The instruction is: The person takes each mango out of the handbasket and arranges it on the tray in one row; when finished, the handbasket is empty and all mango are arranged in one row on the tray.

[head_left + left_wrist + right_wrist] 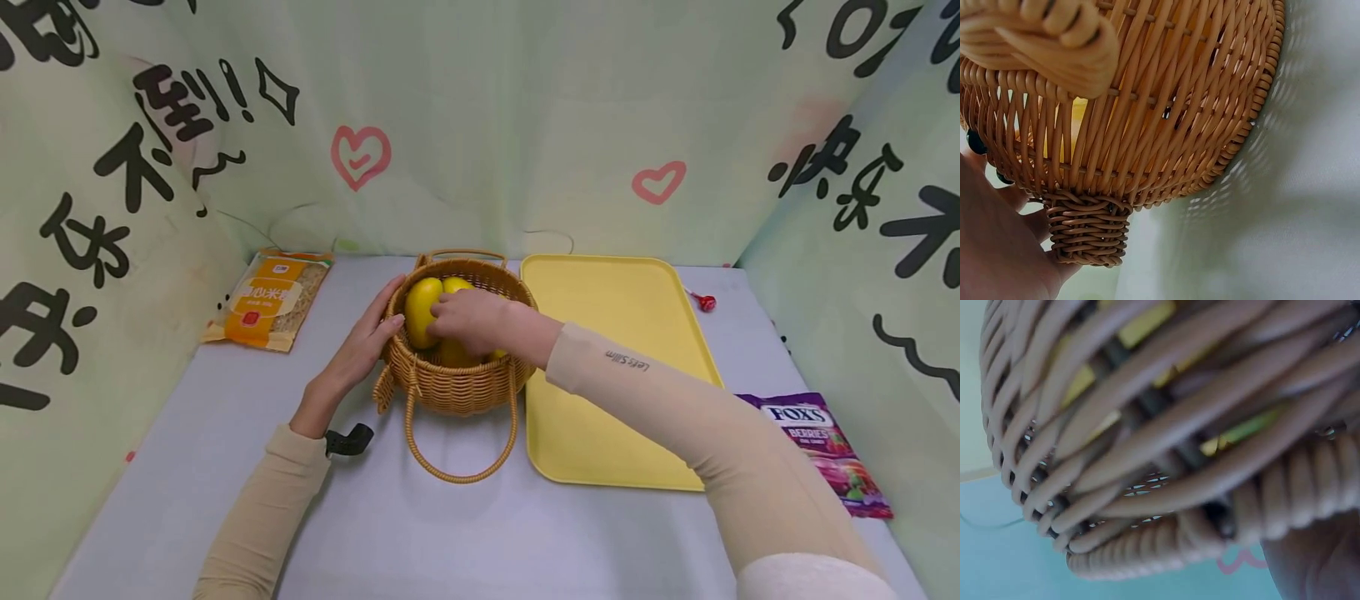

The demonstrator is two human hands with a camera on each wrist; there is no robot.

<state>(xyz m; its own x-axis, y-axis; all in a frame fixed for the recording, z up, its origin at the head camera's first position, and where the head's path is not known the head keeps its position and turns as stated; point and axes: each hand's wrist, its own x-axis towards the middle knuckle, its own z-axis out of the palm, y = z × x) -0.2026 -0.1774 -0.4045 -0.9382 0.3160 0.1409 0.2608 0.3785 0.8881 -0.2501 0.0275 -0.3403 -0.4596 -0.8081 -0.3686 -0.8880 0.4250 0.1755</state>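
Note:
A round wicker basket (465, 387) stands on the table with several smooth yellow fruits in it; their exact kind is unclear. My left hand (367, 337) rests against the basket's left side, thumb near the rim, fingers extended along the outside. In the left wrist view the left hand (1004, 244) lies beside a woven knob (1088, 231) on the basket wall. Over the rim reaches my right hand (472, 321), its curled fingers on a yellow fruit (422, 312) at the basket's left inside. Its fingertips are partly hidden. Basket weave (1166, 437) fills most of the right wrist view.
A yellow tray (600, 333) lies right of the basket, under my right forearm. Beyond it are a red-wrapped lollipop (705, 302) and a purple candy bag (825, 450). An orange food packet (270, 300) lies at the back left. One looped basket handle (461, 478) hangs toward me.

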